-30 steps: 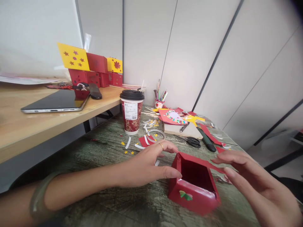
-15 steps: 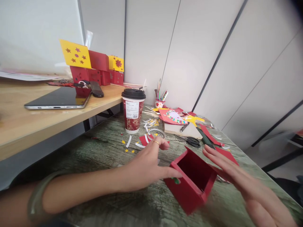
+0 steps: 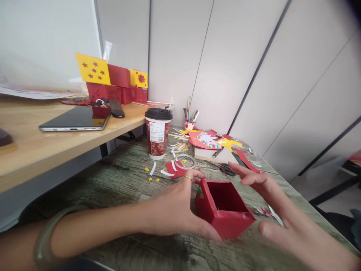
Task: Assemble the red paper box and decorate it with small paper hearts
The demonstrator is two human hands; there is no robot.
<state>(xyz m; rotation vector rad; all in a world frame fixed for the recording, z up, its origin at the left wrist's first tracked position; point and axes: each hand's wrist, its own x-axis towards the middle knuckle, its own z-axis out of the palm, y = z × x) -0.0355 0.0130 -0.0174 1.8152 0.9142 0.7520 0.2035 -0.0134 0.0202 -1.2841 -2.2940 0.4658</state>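
A small open-topped red paper box (image 3: 225, 220) with a green leaf sticker on its left wall sits on the worn green table (image 3: 121, 184). My left hand (image 3: 177, 205) clasps the box's left side, thumb at the front corner and ringed finger at the back corner. My right hand (image 3: 275, 205) hovers just right of the box with its fingers stretched out and apart, the forefinger reaching past the back corner and the thumb near the front right corner. I cannot tell whether it touches the box.
Behind the box lie paper scraps, a tape ring (image 3: 185, 161), black scissors (image 3: 229, 170), a decorated red card (image 3: 205, 139) and a pencil cup (image 3: 190, 123). A lidded coffee cup (image 3: 158, 132) stands at centre. A wooden shelf at left carries a tablet (image 3: 76, 119) and red-and-yellow paper boxes (image 3: 113, 81).
The box has been turned on the table and now sits squarer to me, its loose flap no longer sticking out. My left thumb slid to the front corner; my right hand lifted off and spread.
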